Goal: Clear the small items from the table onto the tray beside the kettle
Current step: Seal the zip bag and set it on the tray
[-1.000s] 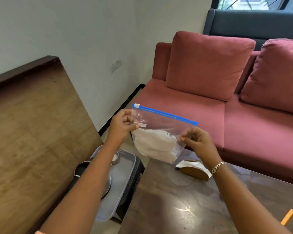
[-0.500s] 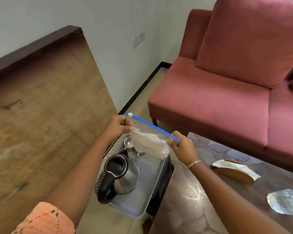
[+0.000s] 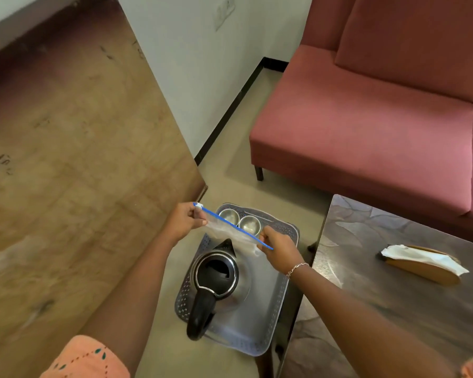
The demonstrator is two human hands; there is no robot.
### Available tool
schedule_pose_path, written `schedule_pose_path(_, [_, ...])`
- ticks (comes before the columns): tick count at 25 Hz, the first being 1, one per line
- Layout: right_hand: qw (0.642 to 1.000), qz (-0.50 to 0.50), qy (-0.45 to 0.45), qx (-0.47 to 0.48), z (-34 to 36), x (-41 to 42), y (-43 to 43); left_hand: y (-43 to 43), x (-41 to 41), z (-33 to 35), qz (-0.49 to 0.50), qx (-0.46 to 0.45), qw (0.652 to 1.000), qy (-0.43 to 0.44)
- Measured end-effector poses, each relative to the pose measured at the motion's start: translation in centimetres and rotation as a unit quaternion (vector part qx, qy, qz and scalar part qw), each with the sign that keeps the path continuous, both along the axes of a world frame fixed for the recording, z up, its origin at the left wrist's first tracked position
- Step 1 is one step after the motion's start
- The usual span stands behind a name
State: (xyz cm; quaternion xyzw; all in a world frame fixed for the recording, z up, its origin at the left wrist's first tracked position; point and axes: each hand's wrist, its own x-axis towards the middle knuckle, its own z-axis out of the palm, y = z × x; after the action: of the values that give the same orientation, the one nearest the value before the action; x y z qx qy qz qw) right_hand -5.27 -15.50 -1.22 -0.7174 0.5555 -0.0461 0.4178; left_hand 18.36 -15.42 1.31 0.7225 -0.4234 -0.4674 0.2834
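A clear zip-top bag (image 3: 231,232) with a blue sealing strip and a white slider at its left end hangs in the air over the far half of the tray, stretched between both hands and seen almost edge-on, so what it contains cannot be made out. The left hand (image 3: 185,222) pinches the slider corner between thumb and curled fingers; the right hand (image 3: 278,252), a thin bracelet (image 3: 297,267) at its wrist, grips the opposite end of the strip. Below the bag, the perforated grey tray (image 3: 262,312) sits low beside the table's left edge. On it stands a steel electric kettle (image 3: 219,278) with its lid open and its black handle towards the camera, and at the tray's far end two small steel bowls (image 3: 228,215) sit side by side, touching or nearly so. On the dark marbled table (image 3: 366,309) to the right lies a wooden napkin holder (image 3: 432,271) with white tissue in it. A red sofa (image 3: 366,126) stands beyond the table, and a large wooden panel (image 3: 79,159) fills the left.
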Motion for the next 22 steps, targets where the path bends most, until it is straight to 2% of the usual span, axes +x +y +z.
schedule_pose_path(9, [0.997,0.038,0.032,0.066,-4.0,2.1,-0.6,0.4,2.0,-4.8,0.005,0.062,0.998,-0.033])
schedule_pose_path(14, [0.992,0.08,0.064,0.075,-4.0,1.3,-0.8,1.5,2.7,-5.4,0.003,0.04,0.999,-0.019])
schedule_pose_path(17, [0.991,0.093,0.095,0.027,-3.0,0.3,-0.8,2.2,3.0,-5.3,-0.013,0.007,0.997,-0.074])
schedule_pose_path(19, [0.989,0.085,0.117,-0.042,-2.0,-0.9,-0.5,3.0,1.7,-4.2,-0.015,-0.051,0.99,-0.131])
schedule_pose_path(22, [0.974,0.063,0.144,-0.162,-1.2,-3.1,0.2,4.0,-2.1,-2.7,-0.001,-0.143,0.957,-0.253])
